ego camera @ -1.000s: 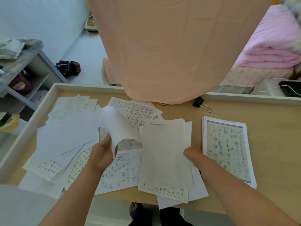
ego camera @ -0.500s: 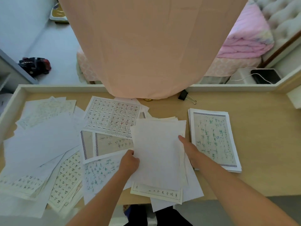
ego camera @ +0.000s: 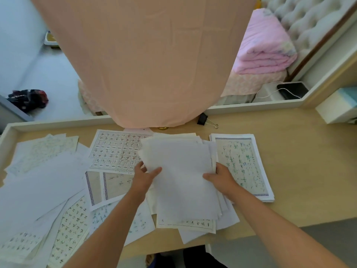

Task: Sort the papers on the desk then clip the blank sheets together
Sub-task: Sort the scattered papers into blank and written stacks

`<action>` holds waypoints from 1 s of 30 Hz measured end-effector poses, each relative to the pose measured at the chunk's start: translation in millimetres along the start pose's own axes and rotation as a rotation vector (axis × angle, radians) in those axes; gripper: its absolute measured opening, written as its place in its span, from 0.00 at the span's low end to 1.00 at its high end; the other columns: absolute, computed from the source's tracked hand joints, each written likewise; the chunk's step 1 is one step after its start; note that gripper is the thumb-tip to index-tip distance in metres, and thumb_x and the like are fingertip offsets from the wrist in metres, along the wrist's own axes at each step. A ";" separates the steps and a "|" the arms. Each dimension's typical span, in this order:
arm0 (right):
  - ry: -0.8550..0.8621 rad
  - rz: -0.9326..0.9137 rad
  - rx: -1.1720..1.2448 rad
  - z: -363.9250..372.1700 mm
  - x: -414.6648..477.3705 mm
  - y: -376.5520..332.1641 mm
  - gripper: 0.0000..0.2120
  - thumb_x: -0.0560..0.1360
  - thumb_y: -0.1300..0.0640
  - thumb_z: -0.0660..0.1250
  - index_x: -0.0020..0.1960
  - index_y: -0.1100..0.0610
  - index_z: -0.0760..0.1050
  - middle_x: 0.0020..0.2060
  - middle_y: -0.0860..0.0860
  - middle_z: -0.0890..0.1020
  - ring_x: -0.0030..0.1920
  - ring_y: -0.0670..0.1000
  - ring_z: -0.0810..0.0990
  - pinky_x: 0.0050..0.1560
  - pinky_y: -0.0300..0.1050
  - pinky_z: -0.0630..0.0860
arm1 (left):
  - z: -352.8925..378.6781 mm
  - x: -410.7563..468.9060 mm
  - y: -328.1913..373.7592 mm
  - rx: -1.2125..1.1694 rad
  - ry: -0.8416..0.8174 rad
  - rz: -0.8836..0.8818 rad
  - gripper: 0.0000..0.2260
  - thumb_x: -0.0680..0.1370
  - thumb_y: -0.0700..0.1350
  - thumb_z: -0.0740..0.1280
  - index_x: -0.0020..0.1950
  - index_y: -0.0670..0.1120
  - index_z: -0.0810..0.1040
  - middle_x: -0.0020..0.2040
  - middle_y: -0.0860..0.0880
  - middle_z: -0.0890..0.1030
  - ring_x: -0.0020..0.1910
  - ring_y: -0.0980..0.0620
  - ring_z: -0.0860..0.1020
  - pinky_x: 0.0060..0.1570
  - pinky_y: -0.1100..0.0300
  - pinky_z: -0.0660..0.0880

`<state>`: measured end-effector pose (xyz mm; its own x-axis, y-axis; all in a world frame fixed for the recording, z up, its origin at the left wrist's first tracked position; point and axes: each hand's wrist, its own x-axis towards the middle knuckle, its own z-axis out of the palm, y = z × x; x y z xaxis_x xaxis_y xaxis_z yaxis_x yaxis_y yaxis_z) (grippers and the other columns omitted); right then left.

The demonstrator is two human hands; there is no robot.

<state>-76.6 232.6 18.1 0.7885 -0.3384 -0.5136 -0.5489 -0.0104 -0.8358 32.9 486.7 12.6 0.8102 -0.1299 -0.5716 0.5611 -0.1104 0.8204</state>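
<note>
Cloth (ego camera: 146, 60) of a peach colour hangs down from the top of the view over the far middle of the counter (ego camera: 299, 161), hiding the far edge there, and its lower hem ends just above the papers. A black binder clip (ego camera: 202, 119) lies on the bare counter just right of that hem, well apart from both hands. Loose sheets (ego camera: 38, 182), some blank and some written, overlap in a spread across the left half of the counter, and a grid sheet (ego camera: 114, 149) of printed characters lies flat beyond the left grip (ego camera: 144, 177). On the right a squared pile of written pages (ego camera: 241, 163) lies just beside the right grip (ego camera: 220, 176), partly behind it. A white box (ego camera: 336, 107) stands at the far right corner of the counter. Beyond the counter are a bed with a folded pink quilt (ego camera: 264, 47), a dark flat device (ego camera: 292, 89) with a white cable, and a dark bundle (ego camera: 29, 99) on the floor. The stack of blank sheets (ego camera: 181, 176) lies in the middle, between the two grips, on top of other written and blank papers. The left grip holds the stack's left edge with the thumb laid on the top sheet; the right grip holds the right edge, thumb on top and fingers curled round the side
</note>
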 end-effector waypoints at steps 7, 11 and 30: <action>-0.061 -0.059 -0.024 -8.1 -10.0 -24.3 0.20 0.74 0.64 0.72 0.63 0.51 0.75 0.54 0.45 0.83 0.53 0.45 0.82 0.54 0.43 0.79 | 21.6 -22.5 33.6 0.247 -0.153 0.235 0.12 0.76 0.43 0.72 0.59 0.48 0.77 0.50 0.52 0.83 0.48 0.52 0.83 0.40 0.63 0.79; 0.092 -0.121 0.031 -2.3 -12.8 -41.1 0.15 0.73 0.65 0.72 0.55 0.51 0.78 0.50 0.49 0.84 0.50 0.48 0.83 0.52 0.46 0.80 | 29.3 -37.8 51.5 0.101 0.071 0.260 0.06 0.74 0.41 0.73 0.49 0.47 0.79 0.45 0.51 0.83 0.43 0.51 0.82 0.35 0.63 0.76; 0.135 -0.284 0.126 8.1 -19.4 -80.6 0.20 0.71 0.65 0.75 0.59 0.53 0.75 0.50 0.48 0.83 0.53 0.50 0.83 0.50 0.44 0.80 | 26.7 -70.2 75.4 0.052 0.236 0.519 0.18 0.72 0.40 0.75 0.56 0.56 0.73 0.50 0.52 0.79 0.50 0.49 0.79 0.38 0.61 0.75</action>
<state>-45.4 247.6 93.9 0.8563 -0.4606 -0.2335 -0.2676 -0.0090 -0.9635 13.8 461.2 114.1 0.9967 0.0426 -0.0695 0.0748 -0.1397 0.9874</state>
